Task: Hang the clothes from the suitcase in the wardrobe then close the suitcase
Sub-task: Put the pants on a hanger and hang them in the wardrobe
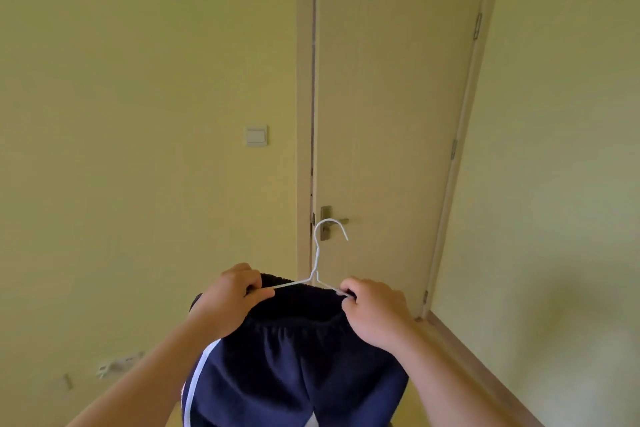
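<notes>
Dark navy shorts (pixel 294 367) with a white side stripe hang in front of me, low in the middle of the view. A thin white wire hanger (pixel 317 267) sits in their elastic waistband, its hook pointing up. My left hand (pixel 232 298) pinches the waistband and the hanger's left arm. My right hand (pixel 374 308) pinches the waistband and the hanger's right arm. Neither the suitcase nor the wardrobe is in view.
A closed pale door (pixel 391 114) with a metal lever handle (pixel 332 222) stands straight ahead. A light switch (pixel 256 135) is on the wall to its left. A wall socket (pixel 117 363) sits low at the left. A skirting board (pixel 485 371) runs along the right wall.
</notes>
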`<state>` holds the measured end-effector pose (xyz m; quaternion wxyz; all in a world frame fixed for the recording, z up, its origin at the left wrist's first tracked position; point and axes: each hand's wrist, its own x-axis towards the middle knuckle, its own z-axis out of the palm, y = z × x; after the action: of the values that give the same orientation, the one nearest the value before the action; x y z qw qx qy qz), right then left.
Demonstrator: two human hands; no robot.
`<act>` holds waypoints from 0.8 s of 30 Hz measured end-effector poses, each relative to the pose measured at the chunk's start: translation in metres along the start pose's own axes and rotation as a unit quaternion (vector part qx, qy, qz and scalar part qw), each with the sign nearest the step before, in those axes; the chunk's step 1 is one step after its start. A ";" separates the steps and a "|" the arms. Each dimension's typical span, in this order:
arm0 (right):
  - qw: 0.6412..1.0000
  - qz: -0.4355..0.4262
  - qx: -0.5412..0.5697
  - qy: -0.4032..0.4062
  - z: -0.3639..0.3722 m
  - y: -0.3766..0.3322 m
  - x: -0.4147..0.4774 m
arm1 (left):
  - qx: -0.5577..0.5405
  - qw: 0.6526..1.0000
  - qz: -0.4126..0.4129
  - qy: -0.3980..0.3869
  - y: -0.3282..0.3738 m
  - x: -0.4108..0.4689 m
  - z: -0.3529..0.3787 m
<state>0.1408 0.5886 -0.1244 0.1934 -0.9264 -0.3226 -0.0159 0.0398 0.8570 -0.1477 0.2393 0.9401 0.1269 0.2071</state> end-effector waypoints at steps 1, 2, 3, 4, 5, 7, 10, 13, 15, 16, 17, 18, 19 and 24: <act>1.000 -0.010 -0.015 0.010 0.001 -0.002 0.001 | -0.006 1.000 0.006 -0.003 0.003 0.001 0.003; 0.999 -0.015 -0.021 0.020 0.002 -0.003 0.001 | -0.012 1.000 0.009 -0.005 0.007 0.001 0.006; 0.999 -0.018 -0.024 0.036 0.004 -0.002 0.002 | -0.017 1.000 0.011 -0.004 0.008 0.001 0.009; 0.998 -0.018 -0.024 0.059 0.002 -0.002 0.004 | -0.011 1.000 0.016 -0.001 0.011 0.004 0.010; 0.996 -0.024 -0.023 0.080 0.003 -0.003 0.005 | -0.002 1.000 0.018 -0.001 0.012 0.003 0.011; 0.993 -0.030 -0.018 0.113 0.002 -0.003 0.006 | 0.020 0.999 0.031 -0.003 0.017 0.006 0.014; 0.994 -0.041 -0.025 0.102 -0.002 -0.002 0.009 | 0.053 0.997 0.057 -0.017 0.028 0.008 0.017; 0.993 -0.067 -0.042 0.087 -0.009 -0.008 0.005 | 0.091 0.994 0.053 -0.002 0.036 0.007 0.019; 0.989 -0.066 -0.074 0.106 -0.007 -0.011 0.008 | 0.100 0.988 0.078 0.084 0.039 0.011 0.021; 0.990 -0.059 -0.071 0.103 -0.010 -0.013 0.005 | 0.109 0.982 0.105 0.115 0.041 0.012 0.022; 0.989 -0.049 -0.078 0.119 -0.012 -0.013 0.004 | 0.129 0.979 0.109 0.112 0.044 0.014 0.021; 0.992 -0.027 -0.082 0.094 -0.016 -0.011 0.002 | 0.141 0.980 0.111 0.083 0.045 0.017 0.023; 0.993 -0.028 -0.095 0.071 -0.018 -0.011 0.000 | 0.147 0.984 0.088 0.037 0.045 0.018 0.025; 0.995 -0.015 -0.095 0.040 -0.025 -0.008 -0.007 | 0.153 0.984 0.069 0.062 0.060 0.015 0.031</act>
<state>0.1328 0.5810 -0.0999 0.1172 -0.9343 -0.3255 -0.0861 0.0755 0.7983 -0.1378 0.0697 0.9574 0.1061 0.2592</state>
